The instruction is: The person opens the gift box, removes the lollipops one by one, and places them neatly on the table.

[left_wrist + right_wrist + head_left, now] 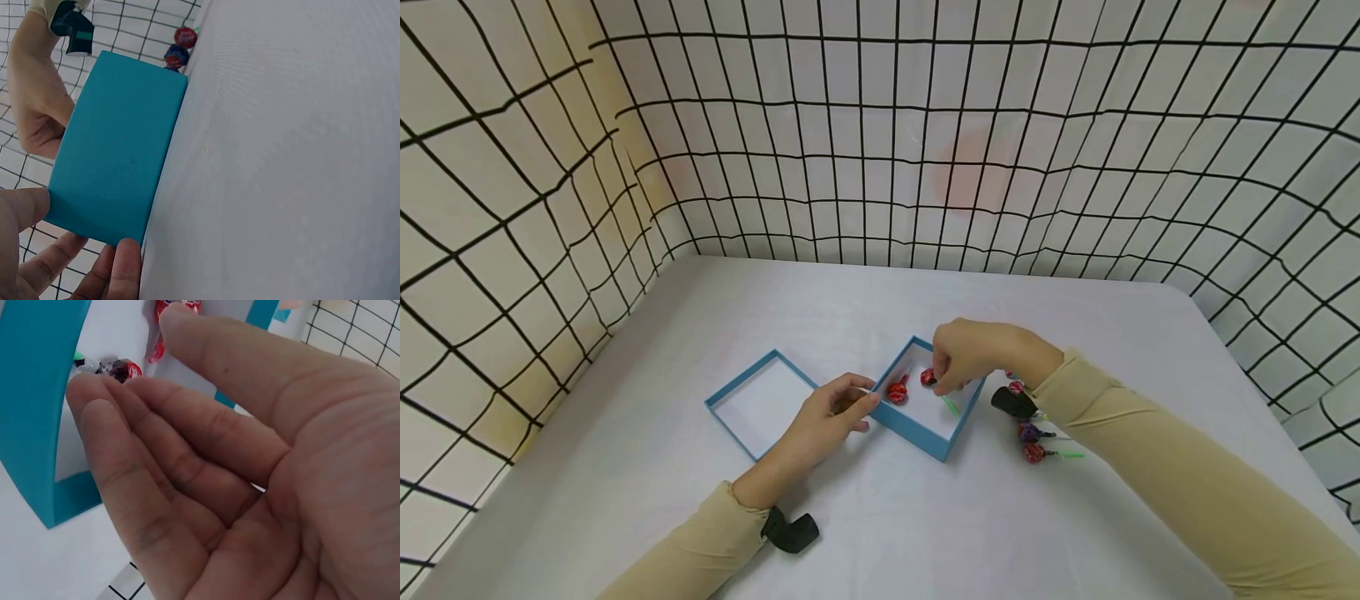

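A blue open box (917, 431) with a white inside stands on the table. My left hand (831, 417) holds it at its left corner, thumb and fingertips against its walls in the left wrist view. My right hand (970, 358) is over the box's far right side, fingers loosely bent. The right wrist view shows its thumb (187, 334) apart from the fingers and nothing between them. Inside the box lie a red-wrapped lollipop (897, 392) and a second lollipop (928, 377), partly hidden by the right hand. A green stick (951, 407) shows below that hand.
Left of the box lies a blue-rimmed white lid (760, 400). Several wrapped lollipops, among them a red one (1034, 452) and a purple one (1028, 432), lie right of the box, some behind the right sleeve (1120, 417). A black grid net (865, 167) borders the white table (970, 533).
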`<state>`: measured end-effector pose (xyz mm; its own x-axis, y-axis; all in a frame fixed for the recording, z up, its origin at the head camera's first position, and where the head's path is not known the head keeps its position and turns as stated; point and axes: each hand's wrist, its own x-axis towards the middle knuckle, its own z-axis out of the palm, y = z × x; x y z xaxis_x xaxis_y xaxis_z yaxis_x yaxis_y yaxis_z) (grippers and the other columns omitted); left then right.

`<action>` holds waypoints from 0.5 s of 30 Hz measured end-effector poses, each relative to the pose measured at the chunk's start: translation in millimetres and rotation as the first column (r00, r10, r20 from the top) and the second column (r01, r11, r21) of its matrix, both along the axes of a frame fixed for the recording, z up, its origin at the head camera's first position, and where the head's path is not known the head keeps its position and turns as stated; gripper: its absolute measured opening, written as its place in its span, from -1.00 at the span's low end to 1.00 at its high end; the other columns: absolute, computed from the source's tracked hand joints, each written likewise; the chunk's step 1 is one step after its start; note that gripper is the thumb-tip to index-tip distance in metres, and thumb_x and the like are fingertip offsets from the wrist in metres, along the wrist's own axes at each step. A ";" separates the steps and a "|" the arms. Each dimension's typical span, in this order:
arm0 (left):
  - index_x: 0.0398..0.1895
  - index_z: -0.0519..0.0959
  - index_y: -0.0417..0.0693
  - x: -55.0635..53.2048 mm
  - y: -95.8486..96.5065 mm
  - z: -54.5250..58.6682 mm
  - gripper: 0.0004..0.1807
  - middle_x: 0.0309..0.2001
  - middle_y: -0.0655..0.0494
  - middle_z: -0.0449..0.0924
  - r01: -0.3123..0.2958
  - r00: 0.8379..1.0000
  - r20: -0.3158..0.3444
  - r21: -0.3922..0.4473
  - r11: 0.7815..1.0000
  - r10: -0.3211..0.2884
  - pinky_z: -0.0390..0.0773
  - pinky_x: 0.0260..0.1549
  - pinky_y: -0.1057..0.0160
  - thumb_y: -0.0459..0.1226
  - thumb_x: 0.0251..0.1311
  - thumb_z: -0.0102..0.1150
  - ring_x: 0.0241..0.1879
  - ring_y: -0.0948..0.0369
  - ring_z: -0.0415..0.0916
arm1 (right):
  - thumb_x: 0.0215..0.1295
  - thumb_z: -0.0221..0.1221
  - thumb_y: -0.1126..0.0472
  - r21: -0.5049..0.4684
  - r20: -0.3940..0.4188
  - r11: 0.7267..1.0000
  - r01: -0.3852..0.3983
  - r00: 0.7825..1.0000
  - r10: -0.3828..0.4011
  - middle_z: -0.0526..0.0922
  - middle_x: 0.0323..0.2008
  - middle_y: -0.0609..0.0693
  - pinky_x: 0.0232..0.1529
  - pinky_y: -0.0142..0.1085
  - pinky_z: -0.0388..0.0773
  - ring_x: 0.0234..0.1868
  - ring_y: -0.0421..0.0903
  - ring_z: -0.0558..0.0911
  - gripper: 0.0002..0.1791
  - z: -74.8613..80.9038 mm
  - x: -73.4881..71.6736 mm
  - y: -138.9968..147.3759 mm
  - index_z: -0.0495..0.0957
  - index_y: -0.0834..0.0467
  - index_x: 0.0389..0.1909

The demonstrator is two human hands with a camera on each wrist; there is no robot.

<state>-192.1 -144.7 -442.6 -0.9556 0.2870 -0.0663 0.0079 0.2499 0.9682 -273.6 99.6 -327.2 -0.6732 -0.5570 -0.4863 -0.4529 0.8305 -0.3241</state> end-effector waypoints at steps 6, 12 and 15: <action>0.30 0.56 -0.20 0.4 -0.5 1.5 -0.60 0.07 -0.23 0.72 0.016 1.000 -0.019 -0.007 1.000 -0.016 0.78 0.01 0.09 -0.14 0.59 0.20 -0.16 0.06 0.78 | 0.41 0.43 0.14 0.056 -0.033 0.997 0.045 0.999 -0.043 0.80 -0.47 -0.01 -0.33 -0.40 0.57 -0.41 -0.19 0.67 -0.81 -3.4 4.3 -6.9 0.82 0.18 -0.34; 0.30 0.56 -0.20 0.5 -0.5 2.1 -0.60 0.07 -0.22 0.73 0.014 1.000 -0.020 -0.010 1.000 -0.014 0.78 0.01 0.09 -0.14 0.59 0.19 -0.16 0.05 0.78 | 0.40 0.44 0.13 0.079 -0.067 0.993 0.092 0.994 -0.087 0.80 -0.47 0.05 -0.36 -0.40 0.54 -0.42 -0.16 0.68 -0.78 -9.8 7.5 -12.3 0.73 0.17 -0.39; 0.30 0.56 -0.19 0.6 -0.7 2.1 -0.60 0.07 -0.21 0.73 0.013 1.000 -0.020 -0.011 1.000 -0.014 0.78 0.00 0.10 -0.14 0.59 0.19 -0.17 0.06 0.78 | 0.40 0.44 0.15 0.081 -0.076 0.992 0.097 0.993 -0.091 0.79 -0.47 0.06 -0.39 -0.40 0.52 -0.45 -0.17 0.66 -0.77 -13.8 9.3 -14.8 0.69 0.17 -0.41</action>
<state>-191.5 -145.3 -440.5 -0.9528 0.2993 -0.0505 0.0305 0.2600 0.9651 -264.3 84.8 -341.0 -0.7556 -0.4481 -0.4778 -0.3907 0.8938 -0.2203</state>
